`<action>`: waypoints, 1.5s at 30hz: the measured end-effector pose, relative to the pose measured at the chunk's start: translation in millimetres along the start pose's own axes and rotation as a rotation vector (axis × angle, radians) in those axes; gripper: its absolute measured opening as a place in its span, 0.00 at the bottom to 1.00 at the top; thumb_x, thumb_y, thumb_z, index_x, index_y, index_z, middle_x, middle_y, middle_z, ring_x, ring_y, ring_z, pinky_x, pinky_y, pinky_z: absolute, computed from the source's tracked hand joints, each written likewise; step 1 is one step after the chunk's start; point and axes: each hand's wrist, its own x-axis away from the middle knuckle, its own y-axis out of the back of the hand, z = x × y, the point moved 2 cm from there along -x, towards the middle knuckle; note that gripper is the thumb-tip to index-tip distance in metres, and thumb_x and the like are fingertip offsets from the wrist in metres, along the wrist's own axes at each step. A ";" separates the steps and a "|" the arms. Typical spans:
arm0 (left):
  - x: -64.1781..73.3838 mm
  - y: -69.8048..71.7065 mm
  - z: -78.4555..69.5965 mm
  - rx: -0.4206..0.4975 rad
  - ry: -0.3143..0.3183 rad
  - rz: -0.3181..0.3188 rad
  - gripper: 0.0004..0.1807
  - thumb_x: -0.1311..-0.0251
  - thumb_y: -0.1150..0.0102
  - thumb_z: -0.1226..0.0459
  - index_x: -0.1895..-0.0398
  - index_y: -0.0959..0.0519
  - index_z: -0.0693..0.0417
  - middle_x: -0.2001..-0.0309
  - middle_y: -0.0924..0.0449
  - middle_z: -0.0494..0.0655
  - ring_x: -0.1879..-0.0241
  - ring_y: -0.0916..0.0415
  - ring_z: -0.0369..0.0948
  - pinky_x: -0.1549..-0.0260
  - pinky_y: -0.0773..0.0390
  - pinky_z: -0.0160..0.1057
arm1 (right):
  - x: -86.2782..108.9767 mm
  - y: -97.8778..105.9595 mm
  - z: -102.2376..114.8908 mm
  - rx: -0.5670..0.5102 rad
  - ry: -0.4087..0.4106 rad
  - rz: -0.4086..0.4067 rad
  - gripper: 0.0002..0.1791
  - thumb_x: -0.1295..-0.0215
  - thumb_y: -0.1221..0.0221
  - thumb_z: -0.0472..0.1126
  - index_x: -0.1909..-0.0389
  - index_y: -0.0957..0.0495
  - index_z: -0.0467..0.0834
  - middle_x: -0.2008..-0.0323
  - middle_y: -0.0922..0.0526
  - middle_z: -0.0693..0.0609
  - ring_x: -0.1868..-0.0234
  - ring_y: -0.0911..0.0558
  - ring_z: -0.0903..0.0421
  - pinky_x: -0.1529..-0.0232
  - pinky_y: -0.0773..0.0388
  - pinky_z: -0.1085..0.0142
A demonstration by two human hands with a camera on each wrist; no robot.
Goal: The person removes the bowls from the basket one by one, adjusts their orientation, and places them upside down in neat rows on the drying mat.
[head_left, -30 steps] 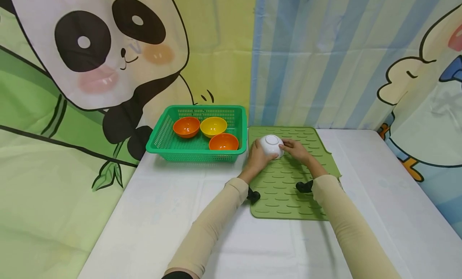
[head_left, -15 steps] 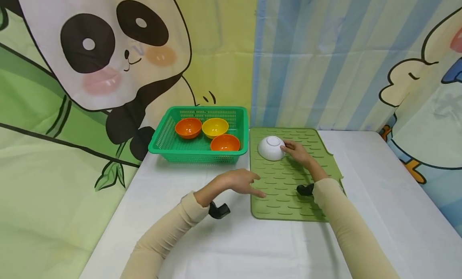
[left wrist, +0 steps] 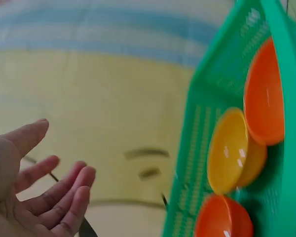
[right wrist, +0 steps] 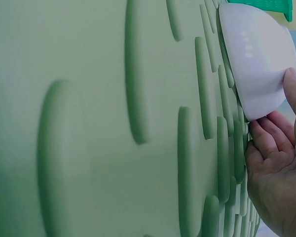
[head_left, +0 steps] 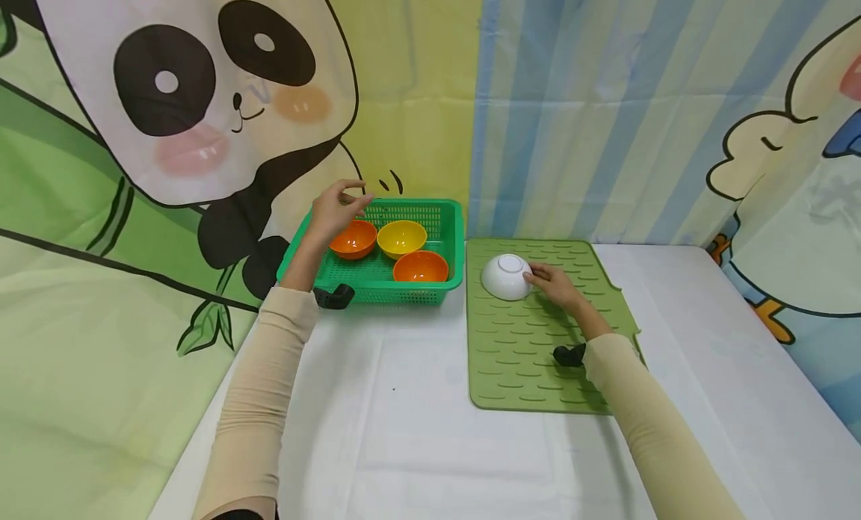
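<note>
Over by the green basket (head_left: 377, 294), the left hand (head_left: 334, 211) is hovering empty, fingers loosely spread, blocking part of it; the right hand (head_left: 555, 285) is pinching the white bowl (head_left: 504, 279), fingertips kinda hidden.

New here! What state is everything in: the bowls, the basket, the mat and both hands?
White bowl, upside down on the green mat
Yellow bowl, upright in the green basket
Back orange bowl, upright in the basket
Front orange bowl, upright in the basket
Green basket, open-topped, holding three bowls
Green mat, lying flat
Left hand, raised near the basket, holding nothing
Right hand, thumb and fingers on the white bowl
</note>
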 end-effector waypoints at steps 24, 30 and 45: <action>-30.6 -5.4 135.3 -0.364 0.192 0.295 0.34 0.32 0.54 0.55 0.30 0.49 0.63 0.36 0.45 0.69 0.55 0.27 0.61 0.46 0.37 0.58 | -0.2 -0.7 -3.4 -0.006 0.003 -0.008 0.37 0.33 0.49 0.50 0.31 0.49 0.35 0.33 0.45 0.36 0.33 0.44 0.41 0.39 0.42 0.47; -27.2 -8.9 141.9 -0.352 0.238 0.386 0.33 0.31 0.58 0.54 0.30 0.51 0.62 0.57 0.26 0.68 0.67 0.23 0.54 0.51 0.31 0.54 | 6.6 -3.0 11.1 -0.038 -0.008 -0.002 0.35 0.32 0.49 0.46 0.32 0.49 0.32 0.33 0.46 0.34 0.34 0.45 0.39 0.39 0.43 0.45; -23.6 -17.4 149.6 -0.294 0.372 0.444 0.30 0.27 0.72 0.53 0.28 0.54 0.57 0.43 0.37 0.68 0.66 0.25 0.50 0.59 0.28 0.45 | 19.5 -7.4 32.0 -0.033 -0.012 -0.004 0.31 0.30 0.51 0.41 0.33 0.49 0.30 0.34 0.45 0.32 0.34 0.44 0.38 0.39 0.44 0.44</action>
